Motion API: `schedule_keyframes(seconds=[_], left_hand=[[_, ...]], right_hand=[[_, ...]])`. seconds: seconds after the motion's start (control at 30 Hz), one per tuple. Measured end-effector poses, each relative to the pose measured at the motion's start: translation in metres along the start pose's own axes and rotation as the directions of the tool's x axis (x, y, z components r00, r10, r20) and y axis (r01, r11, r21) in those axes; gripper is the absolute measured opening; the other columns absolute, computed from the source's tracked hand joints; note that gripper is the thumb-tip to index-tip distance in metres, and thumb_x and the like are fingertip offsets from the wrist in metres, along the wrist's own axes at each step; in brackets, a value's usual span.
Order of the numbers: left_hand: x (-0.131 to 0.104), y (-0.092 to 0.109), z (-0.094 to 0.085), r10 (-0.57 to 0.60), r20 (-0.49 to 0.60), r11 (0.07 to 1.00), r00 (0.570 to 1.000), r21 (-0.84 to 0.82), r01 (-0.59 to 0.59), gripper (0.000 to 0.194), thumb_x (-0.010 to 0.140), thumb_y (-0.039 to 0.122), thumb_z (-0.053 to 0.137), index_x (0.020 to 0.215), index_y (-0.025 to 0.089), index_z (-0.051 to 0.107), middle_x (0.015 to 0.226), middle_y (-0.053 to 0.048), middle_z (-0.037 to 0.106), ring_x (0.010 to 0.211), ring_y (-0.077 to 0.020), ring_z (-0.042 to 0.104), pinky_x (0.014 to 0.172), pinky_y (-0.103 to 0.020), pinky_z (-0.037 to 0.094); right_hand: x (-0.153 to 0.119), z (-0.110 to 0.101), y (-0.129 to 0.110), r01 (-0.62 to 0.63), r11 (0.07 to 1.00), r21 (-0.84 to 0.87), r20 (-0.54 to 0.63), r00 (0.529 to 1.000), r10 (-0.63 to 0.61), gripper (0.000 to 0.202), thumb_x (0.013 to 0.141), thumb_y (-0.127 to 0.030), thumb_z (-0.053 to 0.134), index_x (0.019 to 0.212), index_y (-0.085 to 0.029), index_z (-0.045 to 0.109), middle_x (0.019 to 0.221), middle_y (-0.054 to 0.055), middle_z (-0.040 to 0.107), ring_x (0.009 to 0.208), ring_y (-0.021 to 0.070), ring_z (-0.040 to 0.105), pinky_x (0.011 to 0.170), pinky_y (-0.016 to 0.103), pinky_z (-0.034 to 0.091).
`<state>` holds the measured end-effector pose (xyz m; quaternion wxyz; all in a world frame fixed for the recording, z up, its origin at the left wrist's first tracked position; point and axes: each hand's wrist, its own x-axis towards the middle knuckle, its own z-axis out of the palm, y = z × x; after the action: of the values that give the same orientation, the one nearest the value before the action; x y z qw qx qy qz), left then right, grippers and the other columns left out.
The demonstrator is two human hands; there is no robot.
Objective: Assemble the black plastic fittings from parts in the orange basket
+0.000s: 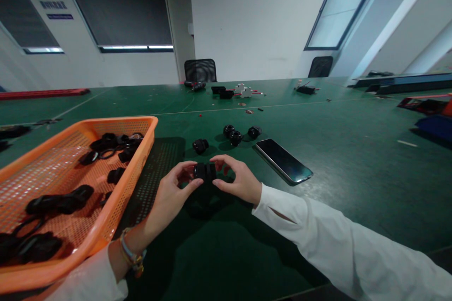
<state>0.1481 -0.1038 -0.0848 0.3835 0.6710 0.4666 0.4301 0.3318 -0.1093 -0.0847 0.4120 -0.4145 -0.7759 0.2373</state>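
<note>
Between my hands, just above the green table (339, 160), is a black cylindrical fitting (205, 172). My left hand (175, 187) grips its left end between thumb and fingers. The thumb and fingers of my right hand (239, 179) close on its right end. Beyond the hands lies a similar black fitting (200, 146), with several more in a loose group (235, 138) farther back. An orange plastic basket (152, 138) on the left holds several black parts (60, 201).
A dark-screened phone (284, 161) lies right of the hands. Farther back are black and white parts with red wires (243, 90). A blue object (436, 127) sits at the right edge. Two chairs (200, 70) stand behind the table.
</note>
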Motion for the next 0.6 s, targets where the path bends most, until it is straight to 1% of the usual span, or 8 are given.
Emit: schedule_keyframes(seconds=[0.07,0.1,0.2,0.3,0.4,0.5,0.6], left_hand=[[0.0006,0.0004,0.0003,-0.042,0.014,0.999,0.999,-0.017,0.042,0.044,0.061,0.038,0.060,0.099,0.016,0.055,0.092,-0.005,0.064,0.087,-0.0187,0.059,0.079,-0.033,0.048],[0.0009,0.0005,0.0005,-0.063,0.025,0.998,0.998,-0.028,0.063,0.047,0.061,0.038,0.060,0.101,0.016,0.055,0.094,-0.005,0.063,0.088,-0.0190,0.059,0.080,-0.033,0.048],[0.0016,0.0003,0.0010,-0.085,0.062,0.996,0.994,-0.030,0.087,0.048,0.060,0.040,0.059,0.101,0.016,0.056,0.096,-0.006,0.063,0.088,-0.0196,0.059,0.079,-0.034,0.048],[0.0021,-0.0011,0.0014,-0.075,0.084,0.997,0.994,-0.006,0.076,0.043,0.060,0.041,0.058,0.096,0.016,0.059,0.094,-0.006,0.063,0.086,-0.0197,0.059,0.077,-0.033,0.049],[0.0022,-0.0032,0.0018,-0.095,0.096,0.995,0.991,-0.021,0.097,0.045,0.060,0.041,0.059,0.096,0.014,0.058,0.092,-0.006,0.063,0.082,-0.0195,0.060,0.076,-0.034,0.049],[0.0018,-0.0053,0.0023,-0.114,0.107,0.992,0.988,-0.042,0.120,0.046,0.058,0.040,0.061,0.095,0.014,0.056,0.091,-0.006,0.063,0.081,-0.0193,0.060,0.076,-0.035,0.049],[0.0012,-0.0075,0.0025,-0.099,0.113,0.992,0.989,-0.061,0.107,0.043,0.058,0.038,0.063,0.094,0.015,0.056,0.091,-0.005,0.062,0.082,-0.0187,0.060,0.078,-0.035,0.049]], right_hand=[[0.0004,0.0005,0.0008,0.016,0.999,-0.044,0.030,0.999,-0.014,0.048,0.065,-0.025,0.065,0.109,-0.018,0.049,0.091,0.005,0.058,0.082,0.0159,0.054,0.071,0.030,0.044],[0.0005,0.0007,0.0012,0.025,0.997,-0.067,0.038,0.999,-0.022,0.048,0.065,-0.026,0.065,0.110,-0.018,0.049,0.091,0.005,0.058,0.083,0.0161,0.053,0.071,0.030,0.044],[0.0009,0.0010,0.0027,0.047,0.994,-0.097,0.038,0.998,-0.043,0.040,0.068,-0.029,0.064,0.105,-0.018,0.053,0.094,0.006,0.059,0.086,0.0166,0.054,0.072,0.030,0.045],[0.0008,0.0008,0.0039,0.064,0.992,-0.107,0.046,0.997,-0.060,0.042,0.070,-0.030,0.062,0.109,-0.019,0.052,0.097,0.006,0.059,0.088,0.0171,0.054,0.076,0.031,0.045],[0.0010,0.0010,0.0049,0.086,0.987,-0.133,0.079,0.994,-0.076,0.039,0.072,-0.029,0.061,0.109,-0.019,0.051,0.098,0.007,0.059,0.091,0.0179,0.054,0.081,0.034,0.044],[0.0014,0.0016,0.0053,0.084,0.987,-0.137,0.128,0.990,-0.067,0.032,0.075,-0.026,0.057,0.105,-0.017,0.052,0.099,0.008,0.058,0.091,0.0175,0.054,0.078,0.032,0.044],[0.0018,0.0020,0.0048,0.052,0.987,-0.151,0.158,0.987,-0.028,0.030,0.076,-0.025,0.056,0.104,-0.015,0.052,0.095,0.008,0.058,0.087,0.0168,0.054,0.074,0.030,0.045]])
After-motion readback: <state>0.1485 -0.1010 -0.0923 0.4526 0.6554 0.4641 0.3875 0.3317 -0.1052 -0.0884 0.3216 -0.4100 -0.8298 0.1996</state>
